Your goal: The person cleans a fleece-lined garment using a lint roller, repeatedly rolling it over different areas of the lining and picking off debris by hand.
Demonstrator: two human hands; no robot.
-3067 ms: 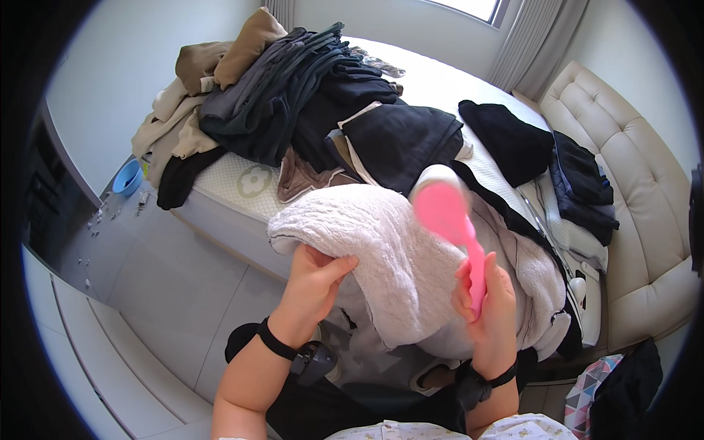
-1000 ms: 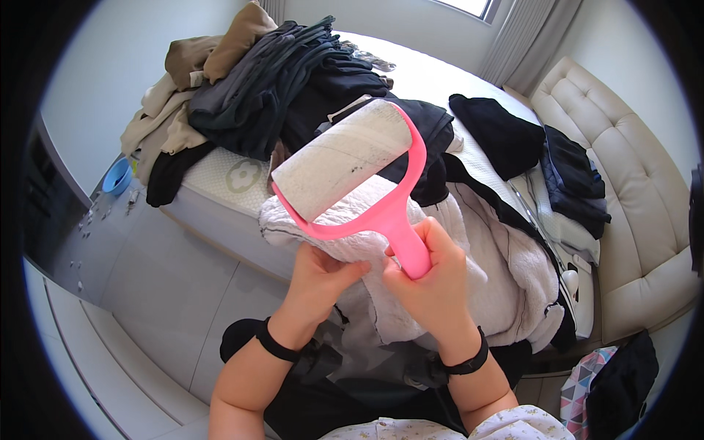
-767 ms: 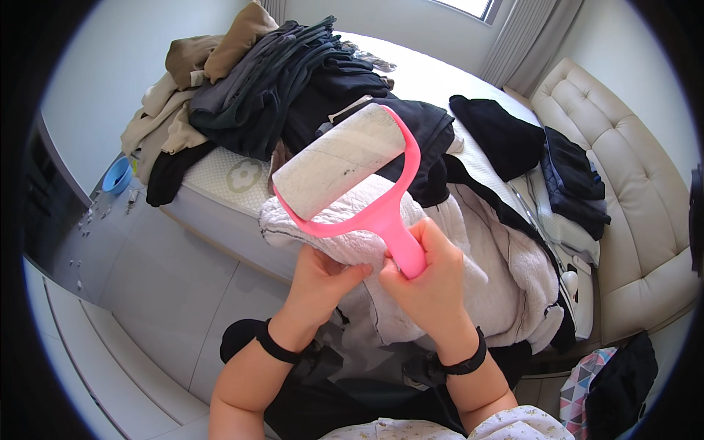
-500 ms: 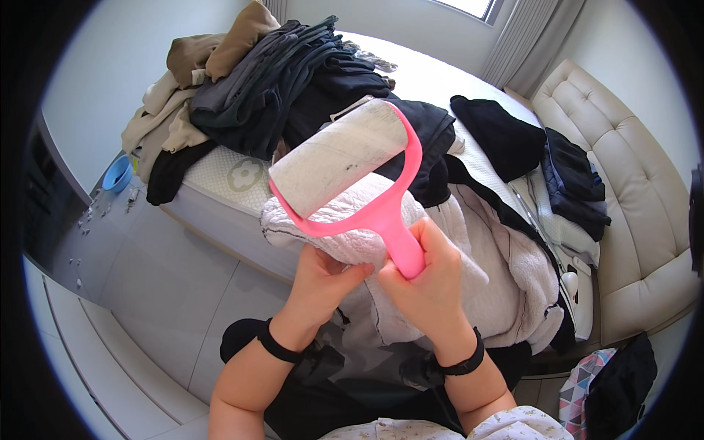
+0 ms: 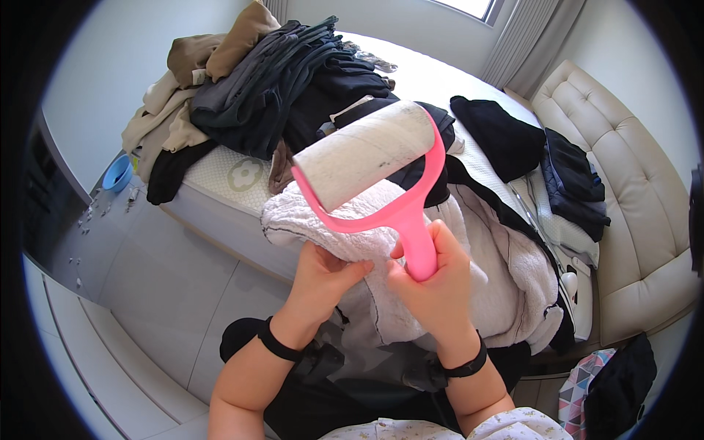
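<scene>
My right hand [image 5: 437, 287] is wrapped round the pink handle of a lint roller [image 5: 370, 152], raised in front of me. Its wide white sticky cylinder is tilted, with grey specks of lint on the surface. Below and behind the roller lies a garment with a cream fleece lining [image 5: 506, 279], spread over the bed edge toward my lap. My left hand [image 5: 324, 277] pinches a part of this fleece garment, its thumb on top; the other fingers are partly hidden under the cloth. The roller appears held above the fleece.
A tall heap of dark and beige clothes [image 5: 257, 95] covers the bed's far left. Folded black garments [image 5: 499, 136] lie at the right, beside a padded beige headboard [image 5: 609, 213]. On the floor at left stands a blue basin [image 5: 117, 174], with white scraps [image 5: 86, 220] scattered nearby.
My right hand has shifted the lint roller to the right and turned it slightly. My left hand stays in place on the fleece garment.
</scene>
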